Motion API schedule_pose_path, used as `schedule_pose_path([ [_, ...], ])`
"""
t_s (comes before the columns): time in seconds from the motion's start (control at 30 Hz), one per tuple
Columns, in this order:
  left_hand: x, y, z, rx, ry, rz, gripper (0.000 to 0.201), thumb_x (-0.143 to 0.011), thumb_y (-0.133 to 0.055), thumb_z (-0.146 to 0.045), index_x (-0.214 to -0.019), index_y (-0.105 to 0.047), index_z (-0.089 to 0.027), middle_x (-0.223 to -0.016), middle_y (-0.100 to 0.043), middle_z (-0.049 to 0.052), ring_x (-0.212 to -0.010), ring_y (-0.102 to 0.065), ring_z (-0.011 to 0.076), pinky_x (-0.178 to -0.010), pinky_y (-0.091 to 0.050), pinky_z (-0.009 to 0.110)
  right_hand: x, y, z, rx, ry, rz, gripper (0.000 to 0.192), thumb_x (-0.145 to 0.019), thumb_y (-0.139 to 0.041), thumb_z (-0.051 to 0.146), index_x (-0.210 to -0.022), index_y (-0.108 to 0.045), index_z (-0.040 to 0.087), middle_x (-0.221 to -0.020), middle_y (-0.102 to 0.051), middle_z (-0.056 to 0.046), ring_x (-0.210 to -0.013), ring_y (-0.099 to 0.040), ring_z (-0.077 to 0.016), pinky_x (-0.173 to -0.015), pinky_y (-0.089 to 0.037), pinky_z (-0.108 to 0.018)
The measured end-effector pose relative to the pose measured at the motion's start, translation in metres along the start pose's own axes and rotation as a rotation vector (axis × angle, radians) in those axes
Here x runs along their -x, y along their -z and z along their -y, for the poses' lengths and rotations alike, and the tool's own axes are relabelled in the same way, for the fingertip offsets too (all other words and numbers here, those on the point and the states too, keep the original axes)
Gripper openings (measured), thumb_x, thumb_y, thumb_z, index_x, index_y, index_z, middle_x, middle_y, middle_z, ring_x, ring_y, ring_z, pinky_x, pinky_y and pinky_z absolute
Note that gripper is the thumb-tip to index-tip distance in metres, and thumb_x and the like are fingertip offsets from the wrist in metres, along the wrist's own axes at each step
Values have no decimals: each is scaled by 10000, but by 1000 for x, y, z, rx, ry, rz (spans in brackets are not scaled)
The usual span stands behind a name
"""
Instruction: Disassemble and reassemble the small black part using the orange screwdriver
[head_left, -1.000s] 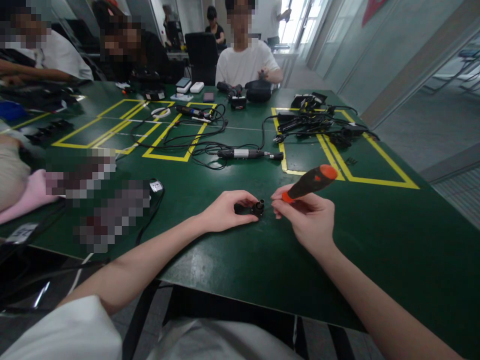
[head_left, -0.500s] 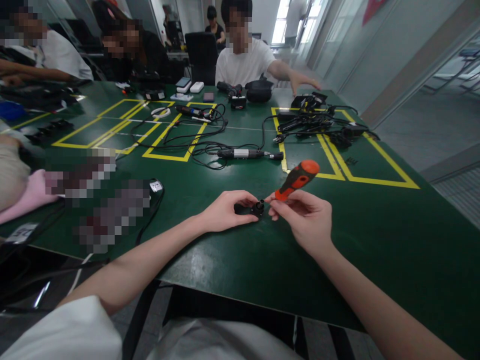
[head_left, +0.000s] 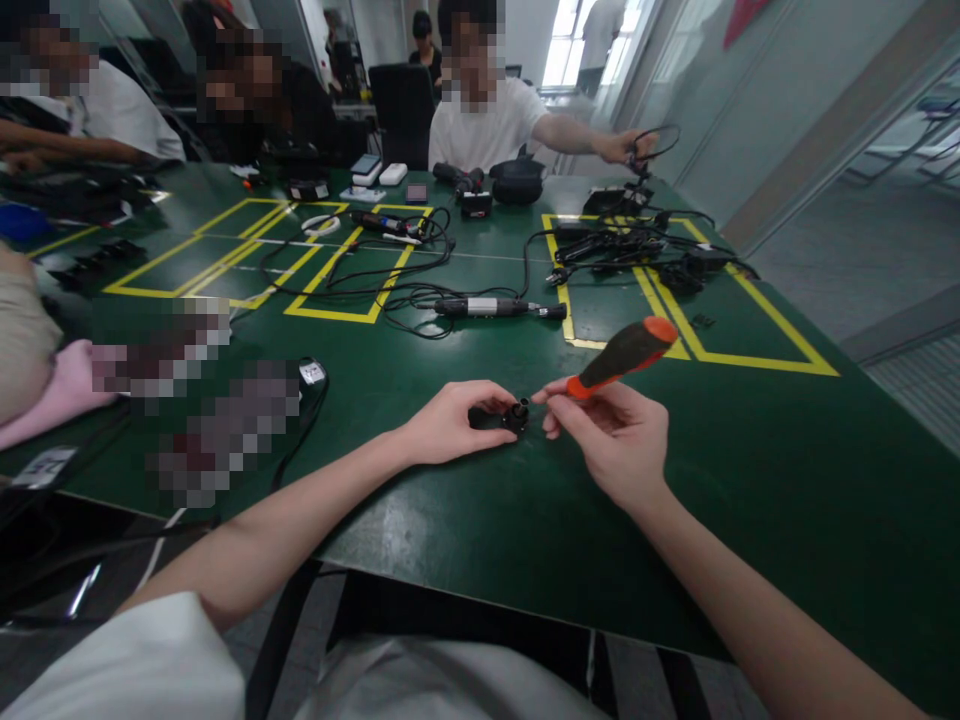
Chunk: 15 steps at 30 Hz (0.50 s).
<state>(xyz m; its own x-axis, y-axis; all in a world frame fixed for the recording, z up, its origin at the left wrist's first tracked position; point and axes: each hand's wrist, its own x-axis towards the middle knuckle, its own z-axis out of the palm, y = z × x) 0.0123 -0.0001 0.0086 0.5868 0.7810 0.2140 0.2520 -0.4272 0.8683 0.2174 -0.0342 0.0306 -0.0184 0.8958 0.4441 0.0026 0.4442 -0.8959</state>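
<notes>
My left hand (head_left: 450,422) pins a small black connector part (head_left: 513,415) against the green table (head_left: 480,520); its round socket end points right. My right hand (head_left: 615,435) grips a screwdriver (head_left: 622,355) with a black and orange handle, the handle slanting up to the right. The tip, hidden by my fingers, points left at the black part's socket, right beside it.
A black tool with a silver band (head_left: 487,307) and tangled cables (head_left: 390,270) lie in yellow-taped boxes beyond my hands. More cables and adapters (head_left: 637,255) sit at the far right. A person across the table lifts a cable (head_left: 645,150). Other people sit at the left.
The screwdriver handle has swung from steeper to flatter, tilting right again. The person opposite has raised a hand from the table with a cable in it. My left hand has stayed put.
</notes>
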Motion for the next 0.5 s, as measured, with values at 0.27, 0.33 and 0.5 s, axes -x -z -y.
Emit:
schedule_pose_path([
  [0.27, 0, 1, -1, -23, 12, -9, 292, -834, -803, -274, -1082, -719, -146, -1028, -764, 67, -929, -712, 178, -885, -563, 318, -3, 1, 3, 81, 0, -61, 161, -701, -907, 195, -791, -774, 207, -673, -741, 9, -491, -653, -130, -470, -601, -252],
  [0.33, 1, 0, 0, -19, 11, -9, 295, -836, -803, -281, -1085, -718, -148, -1025, -765, 66, -922, -713, 177, -883, -566, 323, -3, 1, 3, 39, -22, -73, 218, -663, -941, 212, -794, -768, 207, -650, -744, 14, -484, -659, -132, -476, -606, -249],
  [0.5, 1, 0, 0, -17, -4, -3, 302, -844, -795, -276, -1099, -716, -136, -1038, -766, 75, -939, -714, 181, -883, -567, 321, -2, -3, 2, -58, -61, 6, 155, -809, -851, 305, -862, -753, 197, -740, -792, -35, -525, -699, -150, -496, -630, -276],
])
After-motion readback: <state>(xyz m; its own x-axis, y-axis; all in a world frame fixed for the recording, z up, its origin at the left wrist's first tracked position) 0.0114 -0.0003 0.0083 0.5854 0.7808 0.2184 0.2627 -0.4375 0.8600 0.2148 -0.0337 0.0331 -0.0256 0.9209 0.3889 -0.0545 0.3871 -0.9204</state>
